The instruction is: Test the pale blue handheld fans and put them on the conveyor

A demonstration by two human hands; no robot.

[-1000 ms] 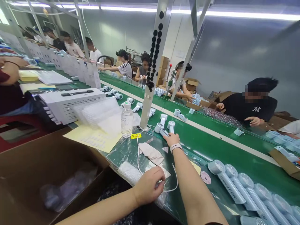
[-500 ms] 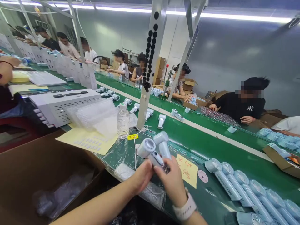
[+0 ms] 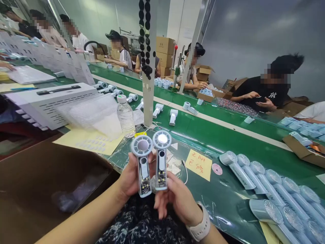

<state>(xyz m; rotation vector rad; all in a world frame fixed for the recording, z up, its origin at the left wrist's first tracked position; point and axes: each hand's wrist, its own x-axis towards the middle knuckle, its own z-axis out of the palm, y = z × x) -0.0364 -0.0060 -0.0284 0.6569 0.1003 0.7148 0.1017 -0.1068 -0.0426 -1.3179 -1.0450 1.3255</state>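
Observation:
Two light-blue handheld fans are held upright side by side, their round heads up and their open handle fronts facing me. My left hand (image 3: 129, 176) is closed around the left handheld fan (image 3: 144, 169); its fingers reach behind toward the other one. The right handheld fan (image 3: 161, 162) is gripped near its lower end by my right hand (image 3: 175, 196), thumb at the handle's edge and lower fingers loosely curled. Small circuit parts show through the handles. A white watch sits on my right wrist. Below the fans is dark patterned cloth.
Rows of finished fans (image 3: 276, 186) lie at the right. A yellow note (image 3: 199, 164) and a white cable (image 3: 186, 171) are on the green bench. At left stand a water bottle (image 3: 125, 117), a white metal case (image 3: 58, 105) and a cardboard box (image 3: 38, 169). A post (image 3: 148, 98) rises ahead.
The two fans have come closer to me and turned upright, handle fronts now facing me. My hands have spread, one at each fan. The view has tilted down.

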